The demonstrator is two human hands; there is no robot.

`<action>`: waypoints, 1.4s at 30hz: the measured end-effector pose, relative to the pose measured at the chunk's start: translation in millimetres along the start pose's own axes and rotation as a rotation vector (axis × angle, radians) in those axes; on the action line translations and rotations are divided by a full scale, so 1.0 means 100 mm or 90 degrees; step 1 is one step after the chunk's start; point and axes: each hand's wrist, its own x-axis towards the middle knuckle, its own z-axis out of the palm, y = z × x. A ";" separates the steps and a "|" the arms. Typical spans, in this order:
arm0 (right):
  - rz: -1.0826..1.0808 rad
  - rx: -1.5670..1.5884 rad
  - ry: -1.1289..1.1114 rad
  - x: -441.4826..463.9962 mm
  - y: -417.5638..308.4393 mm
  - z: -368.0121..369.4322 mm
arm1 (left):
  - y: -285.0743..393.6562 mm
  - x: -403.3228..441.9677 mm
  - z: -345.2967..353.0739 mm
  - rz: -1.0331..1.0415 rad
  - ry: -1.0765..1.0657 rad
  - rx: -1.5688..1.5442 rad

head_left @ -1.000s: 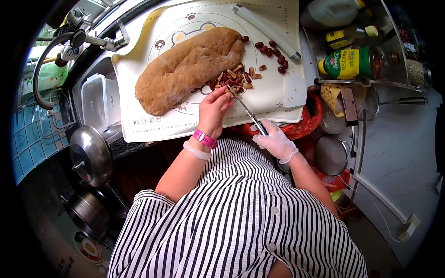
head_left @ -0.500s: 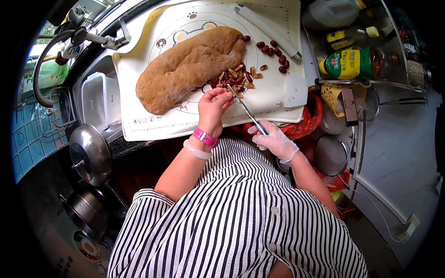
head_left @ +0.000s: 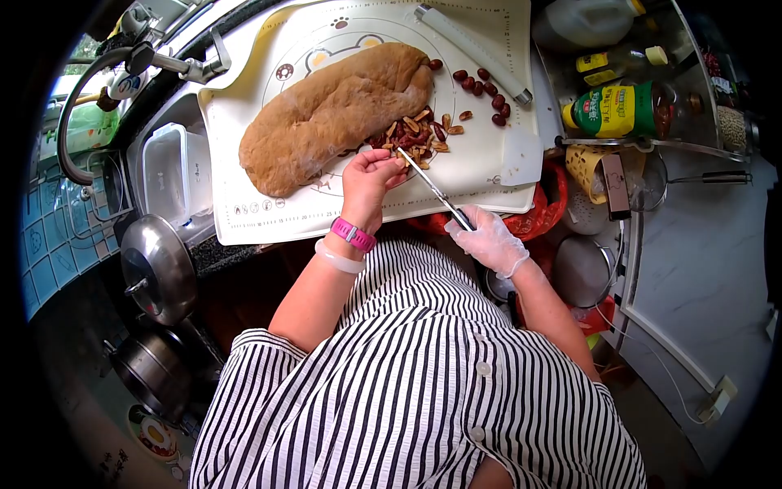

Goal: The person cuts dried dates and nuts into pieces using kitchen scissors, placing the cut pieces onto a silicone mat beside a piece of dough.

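Note:
My left hand (head_left: 373,178), bare with a pink watch band and a pale bangle on the wrist, is pinched on a red date, mostly hidden by the fingers. A clear plastic glove covers my right hand (head_left: 489,242), which is closed round the dark handles of scissors (head_left: 429,184). The scissors' tips reach the left fingertips. Just beyond lie cut date pieces (head_left: 417,130) in a loose heap. Along the heap's far left side rests a long brown slab of dough (head_left: 334,118). Several whole red dates (head_left: 498,102) are scattered to the right.
Everything lies on a cream printed mat (head_left: 301,220). A white rolling pin (head_left: 476,53) lies at its back right, with a white scraper (head_left: 521,159) below. Bottles (head_left: 617,112) stand on the right. On the left are a clear plastic box (head_left: 175,171) and a steel lid (head_left: 159,269).
My left hand has shifted slightly left and away from me. My right hand has turned a little, moving slightly right and up with the scissors. The dough stays put.

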 end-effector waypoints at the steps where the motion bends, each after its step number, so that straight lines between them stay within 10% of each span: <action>1: 0.027 0.006 0.007 0.02 0.02 0.02 | 0.00 0.00 0.00 0.001 0.000 -0.001; 42: 0.009 -0.233 0.168 -0.75 0.72 0.16 | -0.79 -0.48 0.38 -0.131 -0.021 -0.048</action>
